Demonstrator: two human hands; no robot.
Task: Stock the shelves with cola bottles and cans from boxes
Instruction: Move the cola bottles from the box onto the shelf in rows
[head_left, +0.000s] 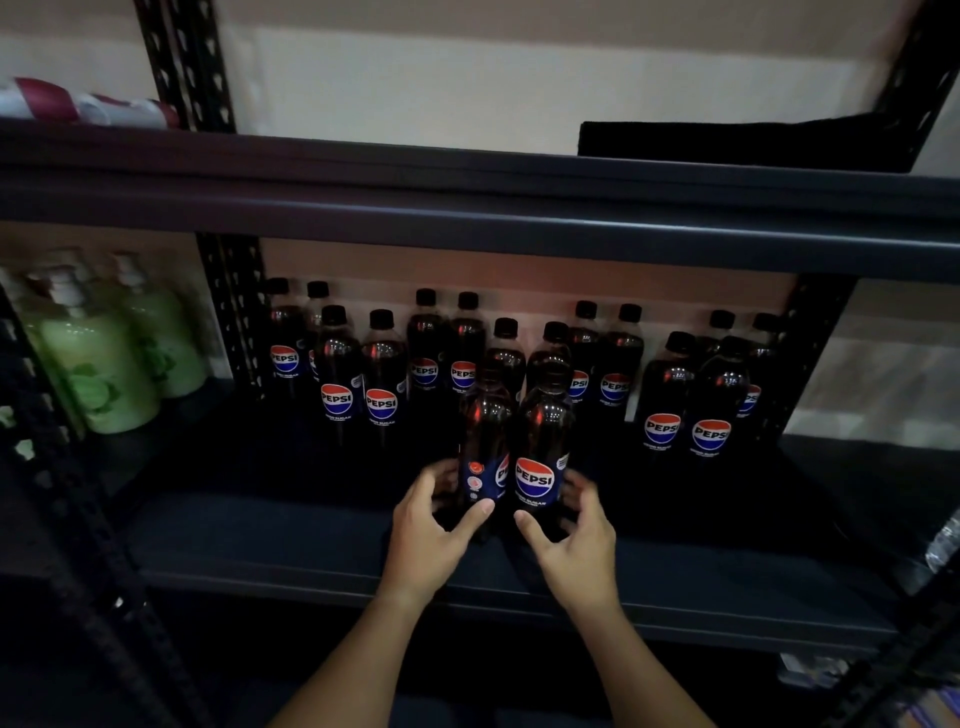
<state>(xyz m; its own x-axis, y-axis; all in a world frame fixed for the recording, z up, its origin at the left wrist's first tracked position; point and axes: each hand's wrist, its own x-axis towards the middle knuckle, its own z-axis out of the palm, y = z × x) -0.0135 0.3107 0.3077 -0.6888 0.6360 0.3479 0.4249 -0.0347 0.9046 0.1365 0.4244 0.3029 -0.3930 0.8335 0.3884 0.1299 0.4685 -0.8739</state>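
With our left hand (423, 530) and right hand (571, 535) each curled round one of two touching cola bottles (537, 457) near the shelf (311, 566) front, we judged a skewed push could topple the far rows (447, 358).

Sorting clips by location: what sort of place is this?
Probably a shop or stockroom. Black metal shelving holds rows of Pepsi bottles, green pump bottles fill the next bay, and the left hand and right hand set down two more.
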